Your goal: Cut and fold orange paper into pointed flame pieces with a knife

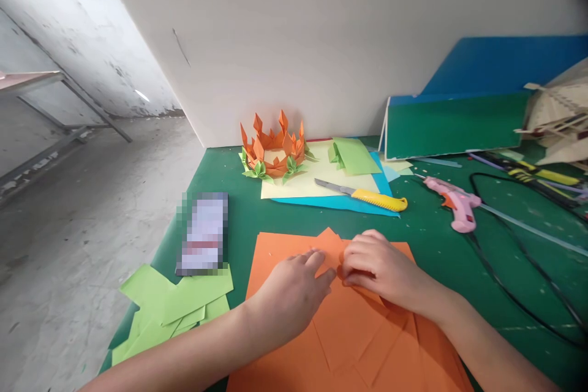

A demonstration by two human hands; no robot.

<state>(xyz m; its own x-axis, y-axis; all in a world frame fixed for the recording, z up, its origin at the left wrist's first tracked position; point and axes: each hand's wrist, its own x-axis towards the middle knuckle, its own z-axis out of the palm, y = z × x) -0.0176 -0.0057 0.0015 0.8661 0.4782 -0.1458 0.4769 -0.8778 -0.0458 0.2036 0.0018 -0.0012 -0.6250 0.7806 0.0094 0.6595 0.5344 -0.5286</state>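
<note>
On orange paper (271, 361), left fingers (315, 259) loosely spread, right fingers (359, 261) curled, tips partly hidden, pinch unclear.

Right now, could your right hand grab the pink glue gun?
Probably yes. The right hand is over the orange paper, and only bare green table seems to lie between it and the pink glue gun. It would need to leave the paper first.
</note>
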